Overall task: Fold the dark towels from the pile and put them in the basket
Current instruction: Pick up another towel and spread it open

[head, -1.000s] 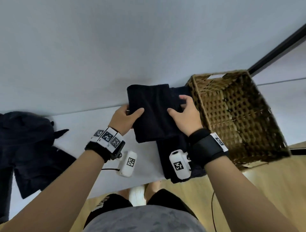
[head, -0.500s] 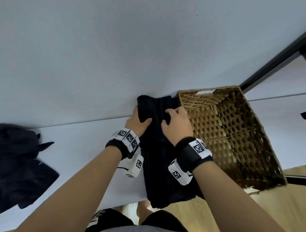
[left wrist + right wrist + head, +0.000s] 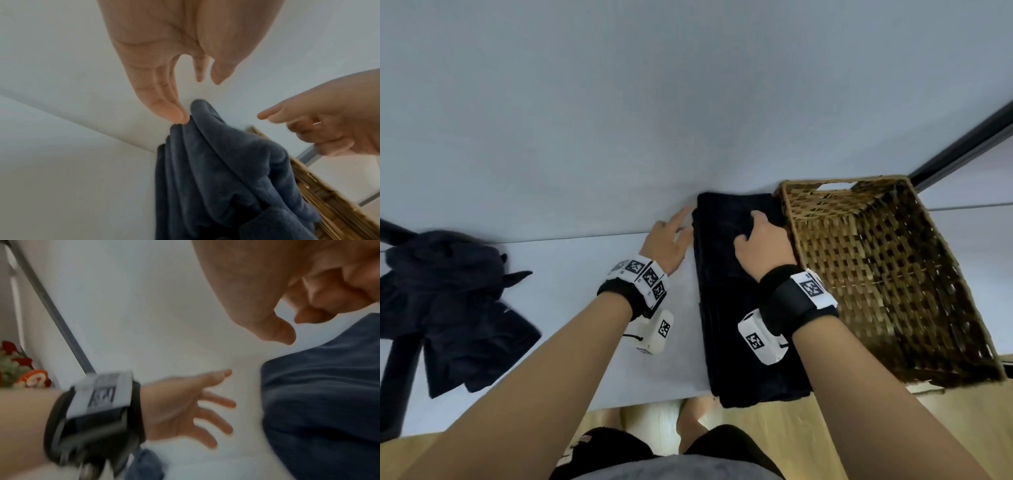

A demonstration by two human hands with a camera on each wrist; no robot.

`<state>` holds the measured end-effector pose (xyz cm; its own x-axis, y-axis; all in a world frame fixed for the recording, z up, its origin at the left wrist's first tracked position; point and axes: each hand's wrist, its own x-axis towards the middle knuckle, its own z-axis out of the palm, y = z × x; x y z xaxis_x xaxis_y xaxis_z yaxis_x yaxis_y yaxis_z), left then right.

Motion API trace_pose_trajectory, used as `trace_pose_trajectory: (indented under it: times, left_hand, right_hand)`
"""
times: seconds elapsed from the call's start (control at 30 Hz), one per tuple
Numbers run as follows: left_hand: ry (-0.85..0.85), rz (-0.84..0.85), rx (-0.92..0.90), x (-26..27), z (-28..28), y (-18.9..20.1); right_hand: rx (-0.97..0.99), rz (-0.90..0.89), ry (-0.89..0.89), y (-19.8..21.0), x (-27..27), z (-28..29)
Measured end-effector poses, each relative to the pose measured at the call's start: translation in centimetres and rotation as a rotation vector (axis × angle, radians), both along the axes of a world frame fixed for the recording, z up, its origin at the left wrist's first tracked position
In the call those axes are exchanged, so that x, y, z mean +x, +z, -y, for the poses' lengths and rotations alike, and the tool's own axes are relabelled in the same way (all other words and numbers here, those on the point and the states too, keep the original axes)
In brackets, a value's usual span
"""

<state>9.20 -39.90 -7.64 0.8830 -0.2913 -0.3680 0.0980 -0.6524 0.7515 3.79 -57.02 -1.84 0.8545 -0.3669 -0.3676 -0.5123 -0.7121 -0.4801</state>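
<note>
- Now both forearms reach forward over the white bench (image 3: 558,274), side by side, each wrist wearing a band with black-and-white tags.
- The left hand (image 3: 666,241) lies flat with its fingers straight and spread; in the left wrist view one fingertip touches the far left corner of the folded towel (image 3: 736,301), and nothing is held.
- The right hand (image 3: 762,245) rests on top of the far part of the towel with its fingers curled downward; the right wrist view is blurred and shows the thumb and fingers bent just above the cloth, so I cannot tell whether it grips the towel.
- Two hands, one folded dark towel, one wicker basket (image 3: 887,284) and one loose pile of dark towels (image 3: 448,308) are in view.
- The folded towel is a long narrow strip lying on the bench, its long axis running from the near edge, which it overhangs slightly, away toward the wall.
- Its right side lies just beside the basket's left wall.
- The pile sits well apart at the far left of the bench.
</note>
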Motion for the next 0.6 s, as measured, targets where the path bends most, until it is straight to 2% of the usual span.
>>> trace_pose_trajectory:
  times: [0.07, 0.17, 0.23, 0.33, 0.4, 0.53, 0.6]
  left_hand:
    - [0.056, -0.002, -0.026, -1.0, -4.5, 0.5]
    - [0.157, -0.099, 0.031, -3.3, -13.3, -1.0]
    - [0.201, -0.144, 0.174, -4.9, -19.0, -3.3]
    - [0.173, -0.228, 0.509, -7.7, -28.0, -7.0]
    - [0.174, -0.227, 0.613, -9.6, -32.8, -8.7]
    - [0.432, -0.029, 0.523, -11.1, -38.1, -10.2]
    - [0.478, 0.055, 0.440, -10.5, -39.3, -10.3]
  right_hand:
    - [0.105, 0.091, -0.048, 1.2, -0.1, -3.0]
    - [0.252, 0.106, 0.004, 1.6, -0.6, -9.8]
    - [0.318, 0.058, 0.058, 0.8, -1.2, -14.2]
    - [0.366, -0.067, 0.131, -2.2, -2.5, -20.7]
    - [0.370, -0.148, 0.147, -4.2, -3.3, -24.1]
    - [0.356, -0.264, 0.151, -7.0, -4.8, -28.7]
    - [0.348, -0.294, 0.166, -7.6, -5.3, -30.1]
